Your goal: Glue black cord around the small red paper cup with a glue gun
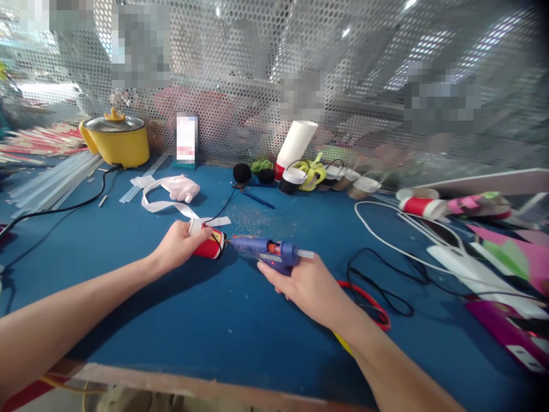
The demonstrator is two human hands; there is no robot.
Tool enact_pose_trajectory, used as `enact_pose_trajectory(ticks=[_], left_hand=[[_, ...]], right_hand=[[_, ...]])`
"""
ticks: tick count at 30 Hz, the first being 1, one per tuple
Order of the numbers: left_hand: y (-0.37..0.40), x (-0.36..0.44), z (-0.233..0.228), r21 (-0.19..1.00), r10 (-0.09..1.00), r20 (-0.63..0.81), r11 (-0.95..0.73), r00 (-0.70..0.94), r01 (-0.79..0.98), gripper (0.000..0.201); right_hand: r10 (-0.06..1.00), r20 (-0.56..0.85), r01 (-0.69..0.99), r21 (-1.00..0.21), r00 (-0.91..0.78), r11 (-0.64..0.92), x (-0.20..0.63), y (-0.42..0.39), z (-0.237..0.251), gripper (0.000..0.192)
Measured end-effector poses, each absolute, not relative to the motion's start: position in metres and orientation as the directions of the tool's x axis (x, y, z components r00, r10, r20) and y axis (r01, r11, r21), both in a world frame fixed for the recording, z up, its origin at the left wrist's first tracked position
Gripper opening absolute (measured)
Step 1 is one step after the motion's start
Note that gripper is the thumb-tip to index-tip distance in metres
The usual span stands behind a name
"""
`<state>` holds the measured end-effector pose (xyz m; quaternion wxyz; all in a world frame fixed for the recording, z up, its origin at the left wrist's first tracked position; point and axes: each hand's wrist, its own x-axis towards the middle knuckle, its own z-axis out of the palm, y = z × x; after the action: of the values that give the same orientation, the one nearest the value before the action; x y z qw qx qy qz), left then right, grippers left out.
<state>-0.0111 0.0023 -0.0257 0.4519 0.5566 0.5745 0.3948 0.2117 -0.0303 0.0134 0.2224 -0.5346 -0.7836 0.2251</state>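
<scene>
The right hand (311, 286) is closed around the grip of a blue glue gun (268, 253), nozzle pointing left. The left hand (178, 246) is wrapped around a red paper cup (210, 246) lying on its side on the blue table (193, 320) — the nozzle tip meets the cup's rim. A white ribbon (165, 203) runs from the cup toward a pink bundle (184, 187). Further back stand a yellow pot (115, 139) at left and a stack of white cups (297, 143) — both against the perforated screen (240, 74).

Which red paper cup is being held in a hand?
The small red paper cup on its side in the left hand, at the blue glue gun tip. The other red cup lies untouched at far right.
</scene>
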Motion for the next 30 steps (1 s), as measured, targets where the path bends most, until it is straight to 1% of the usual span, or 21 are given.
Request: enact_pose_trajectory(ticks=[11, 16, 22, 26, 30], left_hand=[[0.0038, -0.0102, -0.0261, 0.954, 0.996, -0.09, 0.078, 0.029, 0.289, 0.034], [0.0037, -0.0101, -0.024, 0.949, 0.995, -0.097, 0.089, 0.013, 0.304, 0.033], [0.0042, -0.0113, -0.0268, 0.945, 0.993, -0.114, 0.111, -0.008, 0.306, 0.033], [0.0052, -0.012, -0.03, 0.95, 0.993, -0.116, 0.114, -0.012, 0.29, 0.034], [0.0058, -0.011, -0.0293, 0.959, 0.995, -0.103, 0.1, -0.003, 0.266, 0.033]], right_hand=[[0.947, 0.033, 0.735, -0.622, -0.32, 0.27, 0.2119, -0.033, 0.0151, 0.018], [0.938, 0.017, 0.742, -0.606, -0.347, 0.286, 0.2142, -0.0331, 0.0107, 0.017], [0.939, 0.055, 0.758, -0.575, -0.341, 0.308, 0.2129, -0.0338, 0.0123, 0.017], [0.915, 0.122, 0.753, -0.532, -0.385, 0.388, 0.2112, -0.0335, 0.0141, 0.008], [0.894, 0.171, 0.753, -0.488, -0.414, 0.442, 0.2109, -0.0329, 0.0121, 0.006]])
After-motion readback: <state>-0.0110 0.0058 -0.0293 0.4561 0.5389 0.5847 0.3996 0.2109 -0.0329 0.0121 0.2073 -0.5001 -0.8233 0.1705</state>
